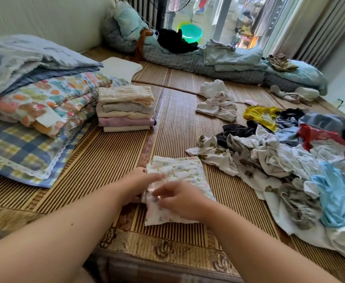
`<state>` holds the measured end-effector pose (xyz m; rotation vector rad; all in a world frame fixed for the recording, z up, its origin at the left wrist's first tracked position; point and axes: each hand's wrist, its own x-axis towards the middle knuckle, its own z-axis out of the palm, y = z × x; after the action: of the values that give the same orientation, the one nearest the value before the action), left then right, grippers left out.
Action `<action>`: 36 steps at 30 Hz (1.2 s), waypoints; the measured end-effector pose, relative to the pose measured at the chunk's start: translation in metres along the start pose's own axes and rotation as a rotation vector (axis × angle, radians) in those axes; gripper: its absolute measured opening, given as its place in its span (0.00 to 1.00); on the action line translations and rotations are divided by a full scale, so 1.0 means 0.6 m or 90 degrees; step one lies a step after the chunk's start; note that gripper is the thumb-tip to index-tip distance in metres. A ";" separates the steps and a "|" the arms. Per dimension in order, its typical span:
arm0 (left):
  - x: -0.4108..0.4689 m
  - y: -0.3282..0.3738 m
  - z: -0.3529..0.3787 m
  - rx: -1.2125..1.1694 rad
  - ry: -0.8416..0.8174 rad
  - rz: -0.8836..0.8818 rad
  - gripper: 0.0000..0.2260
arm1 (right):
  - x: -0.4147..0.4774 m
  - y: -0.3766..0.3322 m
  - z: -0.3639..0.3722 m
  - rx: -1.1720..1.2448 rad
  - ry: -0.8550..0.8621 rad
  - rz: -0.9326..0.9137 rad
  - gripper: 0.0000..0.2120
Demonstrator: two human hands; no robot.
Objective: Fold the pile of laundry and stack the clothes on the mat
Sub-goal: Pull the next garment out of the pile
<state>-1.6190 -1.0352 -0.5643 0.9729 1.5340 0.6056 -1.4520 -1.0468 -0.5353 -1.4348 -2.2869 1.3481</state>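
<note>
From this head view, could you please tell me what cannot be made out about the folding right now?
- Floral garment: near half hidden under both hands; its type is unclear.
- Laundry pile: cut off by the right edge.
- Folded stack: lower pieces show edges only.

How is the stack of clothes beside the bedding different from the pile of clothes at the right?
The stack is folded, squared and layered; the pile is crumpled and spread wide. The stack is pale beige and pink; the pile mixes white, blue, red, yellow and black. Both rest on the mat.
</note>
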 end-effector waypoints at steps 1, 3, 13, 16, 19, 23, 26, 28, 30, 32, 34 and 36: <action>0.001 0.003 0.008 0.042 0.009 0.024 0.13 | -0.003 0.011 -0.009 0.065 0.046 0.002 0.09; 0.004 0.009 0.023 0.075 0.047 0.047 0.10 | -0.006 0.031 -0.029 0.115 0.184 0.020 0.08; -0.062 0.097 -0.014 0.329 -0.131 0.291 0.40 | 0.015 -0.003 -0.155 0.016 0.053 -0.022 0.47; -0.085 0.124 -0.054 0.364 -0.104 0.331 0.39 | 0.027 -0.039 -0.165 0.025 -0.010 -0.074 0.16; -0.097 0.146 -0.109 0.358 -0.035 0.352 0.38 | 0.042 -0.067 -0.149 0.144 -0.031 -0.098 0.08; -0.087 0.163 -0.203 0.294 0.050 0.358 0.32 | 0.080 -0.100 -0.122 0.357 -0.006 -0.126 0.10; -0.069 0.145 -0.268 0.160 0.139 0.280 0.36 | 0.116 -0.124 -0.118 0.443 0.012 -0.132 0.08; -0.057 0.103 -0.286 -0.001 0.155 0.225 0.48 | 0.138 -0.140 -0.118 0.479 0.008 -0.127 0.08; -0.039 0.045 -0.284 -0.196 0.074 0.174 0.54 | 0.164 -0.158 -0.117 0.504 -0.001 -0.125 0.09; -0.022 0.003 -0.263 -0.388 -0.066 0.146 0.48 | 0.188 -0.174 -0.115 0.523 -0.016 -0.124 0.10; 0.000 -0.014 -0.243 -0.527 -0.130 0.144 0.35 | 0.213 -0.190 -0.113 0.545 -0.039 -0.121 0.11; 0.020 -0.007 -0.234 -0.582 -0.120 0.149 0.30 | 0.234 -0.205 -0.117 0.569 -0.057 -0.115 0.15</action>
<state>-1.7557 -1.0077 -0.5455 0.4682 0.8123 1.2015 -1.5735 -0.9137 -0.4498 -0.8466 -1.4310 2.0016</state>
